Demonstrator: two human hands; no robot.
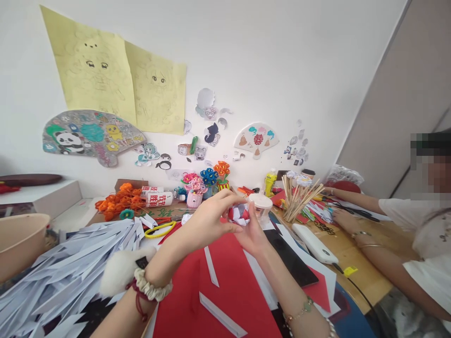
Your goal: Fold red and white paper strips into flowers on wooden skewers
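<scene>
My left hand and my right hand meet above the table, fingers closed around a small red-and-white folded paper piece. Fingers hide part of it, so its full shape cannot be made out. Below them lies a large red sheet, bearing two folded white paper strips, one narrow strip and one wider strip. Just behind my right hand stands a lidded clear cup. A large heap of folded white strips spreads to the left of my left forearm.
Yellow-handled scissors, orange flowers and small flower pots stand at the back. Right are wooden sticks, a white power bank and a black tablet-like slab. A co-worker's hands work at far right.
</scene>
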